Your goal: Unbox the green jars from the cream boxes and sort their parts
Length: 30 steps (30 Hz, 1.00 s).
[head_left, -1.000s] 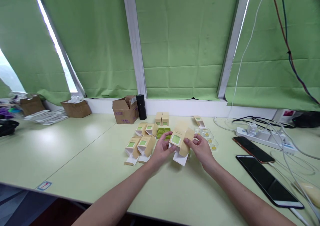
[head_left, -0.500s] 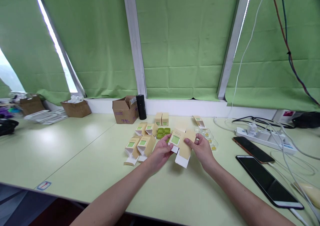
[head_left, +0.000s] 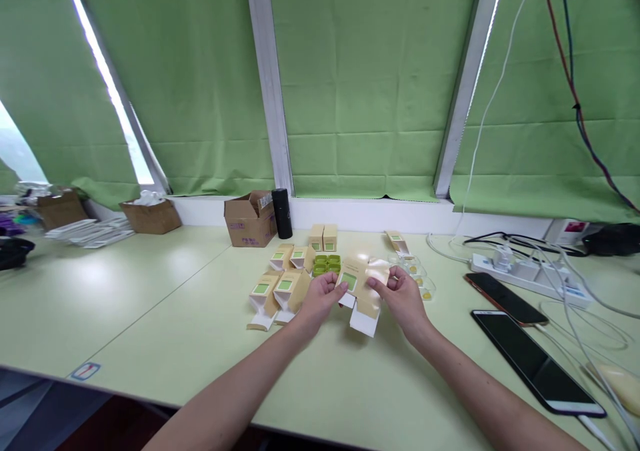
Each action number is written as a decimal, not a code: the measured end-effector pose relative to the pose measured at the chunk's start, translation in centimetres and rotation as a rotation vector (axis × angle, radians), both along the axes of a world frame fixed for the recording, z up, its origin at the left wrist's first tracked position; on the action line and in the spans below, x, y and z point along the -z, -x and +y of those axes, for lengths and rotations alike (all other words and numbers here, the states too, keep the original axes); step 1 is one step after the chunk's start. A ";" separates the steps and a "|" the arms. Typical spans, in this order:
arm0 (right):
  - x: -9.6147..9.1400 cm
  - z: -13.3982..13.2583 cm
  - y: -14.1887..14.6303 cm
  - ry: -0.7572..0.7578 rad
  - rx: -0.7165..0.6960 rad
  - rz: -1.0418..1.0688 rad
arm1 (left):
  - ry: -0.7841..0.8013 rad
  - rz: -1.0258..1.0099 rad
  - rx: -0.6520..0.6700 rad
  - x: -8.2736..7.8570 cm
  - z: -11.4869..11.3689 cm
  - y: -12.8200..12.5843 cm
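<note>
Both my hands hold one small tan carton with a green window label, its white end flaps hanging open toward me. My left hand pinches its left side and my right hand grips its right side, just above the pale green table. Left of my hands stand several similar tan cartons with open flaps. Green plastic trays lie just behind the held carton. Clear blister packs with yellow pieces lie to the right of my right hand.
A brown cardboard box and a black cylinder stand at the back. Two phones, a power strip and loose cables fill the right side. More boxes sit at far left.
The held carton has come down from a raised, tilted position to sit lower and flatter between my hands. Both hands have dropped slightly with it.
</note>
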State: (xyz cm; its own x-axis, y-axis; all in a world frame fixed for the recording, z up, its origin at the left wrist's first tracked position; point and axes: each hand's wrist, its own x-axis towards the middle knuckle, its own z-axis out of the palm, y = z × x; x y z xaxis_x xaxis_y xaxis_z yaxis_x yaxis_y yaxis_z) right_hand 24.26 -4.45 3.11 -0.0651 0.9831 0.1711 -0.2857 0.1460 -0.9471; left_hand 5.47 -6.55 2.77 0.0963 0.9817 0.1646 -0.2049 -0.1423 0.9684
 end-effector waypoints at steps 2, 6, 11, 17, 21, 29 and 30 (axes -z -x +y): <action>0.2 0.0 -0.1 -0.028 -0.033 0.000 | -0.003 0.011 -0.037 0.2 0.2 0.2; 0.5 0.1 -0.5 -0.139 -0.057 -0.048 | -0.061 0.007 -0.117 0.1 0.3 0.4; 0.2 0.2 -0.7 -0.235 0.051 -0.134 | -0.177 0.059 -0.166 -0.7 0.1 0.5; 0.5 0.6 -0.8 -0.298 0.141 -0.189 | -0.701 0.421 -0.362 -1.1 -0.9 0.7; 1.2 1.1 -1.0 -0.271 0.176 -0.216 | -1.181 0.664 -0.515 -1.1 -1.3 1.3; 1.7 1.8 -1.2 -0.256 0.328 -0.356 | -1.159 0.892 -0.595 -0.9 -1.9 2.7; 1.9 2.0 -1.3 -0.265 0.329 -0.357 | -1.147 0.893 -0.596 -0.8 -1.8 2.7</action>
State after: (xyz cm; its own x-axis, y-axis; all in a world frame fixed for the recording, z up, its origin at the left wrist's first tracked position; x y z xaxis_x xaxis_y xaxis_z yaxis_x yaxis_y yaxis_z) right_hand 25.57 -2.49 1.24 0.1389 0.8878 0.4388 0.1472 0.4197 -0.8957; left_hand 2.72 -8.38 3.59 0.2251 0.3083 0.9242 0.7045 -0.7068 0.0642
